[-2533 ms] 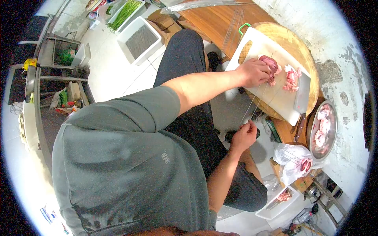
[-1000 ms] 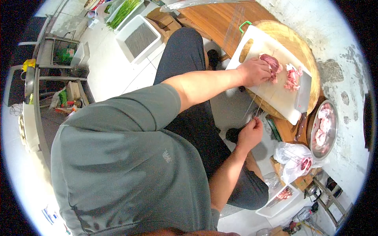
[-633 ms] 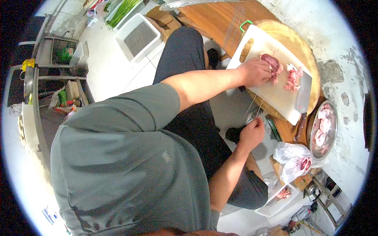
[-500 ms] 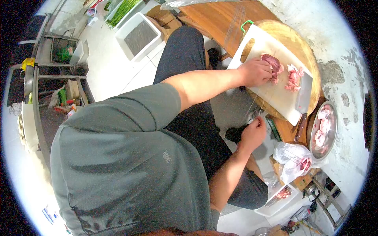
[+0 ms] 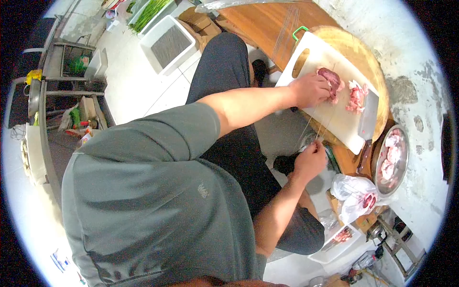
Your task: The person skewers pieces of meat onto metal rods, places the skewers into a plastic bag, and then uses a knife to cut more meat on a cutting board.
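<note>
1. Head view, the only one: the left hand curls its fingers over a dark red piece of meat on the white cutting board, seemingly to steady it; how firmly it grips I cannot tell.
2. The right hand, just off the board's edge, pinches thin sticks in closed fingertips, apparently near one end, leaving their length free towards the left hand (whether they meet the meat is hidden).
3. The board lies on a round wooden block on the table, which likely gives it a firm, raised base.
4. A cleaver lies beside a pile of cut meat, its handle past the board's corner, probably for easy reach.
5. A steel bowl holding pale pieces stands nearby, presumably for convenience.
</note>
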